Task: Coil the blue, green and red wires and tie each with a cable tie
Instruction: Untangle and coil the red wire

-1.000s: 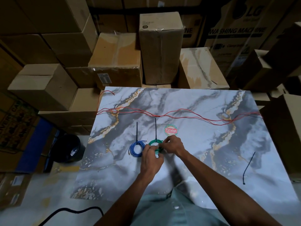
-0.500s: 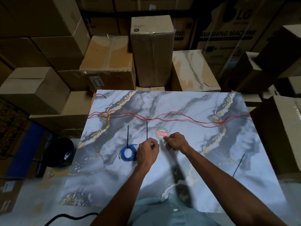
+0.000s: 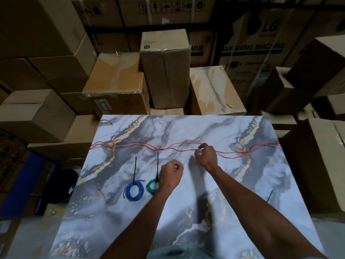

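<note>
Stacked cardboard boxes (image 3: pixel 115 85) crowd the far side of a marble-patterned table (image 3: pixel 233 184), among them a tall upright carton (image 3: pixel 166 70) and one printed "LG Washing Machine" (image 3: pixel 253 47). A dark round object (image 3: pixel 59 186) sits on the floor at left.

Beyond the red wire (image 3: pixel 141 146) bare desk (image 3: pixel 168 128) lies open; nearer than it, two tied coils block the left, stacked boxes (image 3: pixel 166 68) wall the far edge.
</note>
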